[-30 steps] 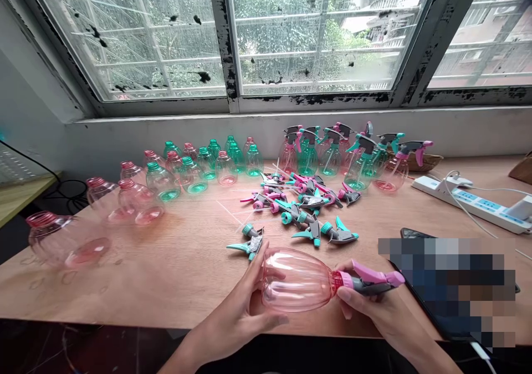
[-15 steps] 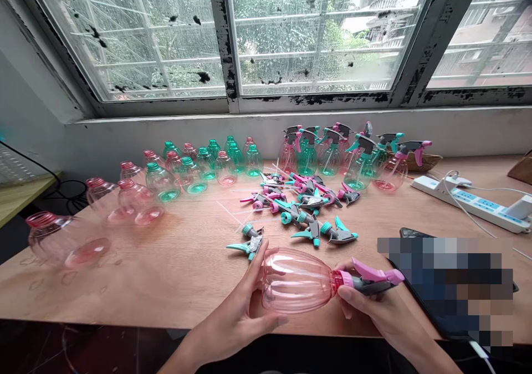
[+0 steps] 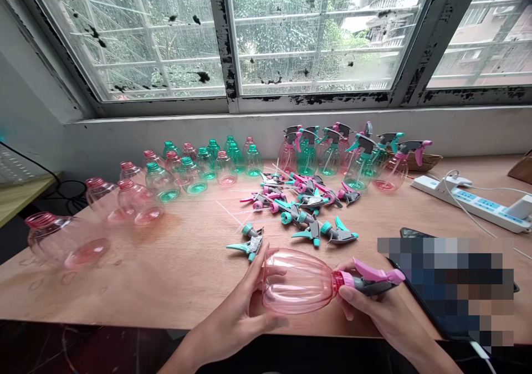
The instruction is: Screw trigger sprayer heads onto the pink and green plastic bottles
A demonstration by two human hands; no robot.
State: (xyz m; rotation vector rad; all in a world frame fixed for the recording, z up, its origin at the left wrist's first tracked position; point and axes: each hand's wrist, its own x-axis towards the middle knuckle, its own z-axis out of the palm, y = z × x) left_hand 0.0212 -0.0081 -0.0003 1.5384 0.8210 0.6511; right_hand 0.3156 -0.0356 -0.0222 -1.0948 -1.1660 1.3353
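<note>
A clear pink spray bottle (image 3: 299,282) lies sideways in my two hands above the table's front edge, its base to the left. My left hand (image 3: 245,302) is closed around the base end, some fingers showing through the plastic. At the neck, my right hand (image 3: 366,302) grips the pink collar of the spray head (image 3: 376,277), which sits on the bottle mouth with its pink trigger facing up. Just beyond my left fingertips lies a teal and grey spray head (image 3: 249,244). Farther back is a pile of loose pink and teal spray heads (image 3: 307,196) with thin tubes.
Open pink bottles (image 3: 139,202) and green bottles (image 3: 194,175) stand at the left and back. Bottles with spray heads (image 3: 361,163) stand at the back right. A white power strip (image 3: 474,199), cables and a partly blurred phone (image 3: 415,233) lie at right.
Almost nothing differs. The left fingers have shifted slightly on the bottle's base and show more through the plastic; the right hand keeps its grip at the collar.
</note>
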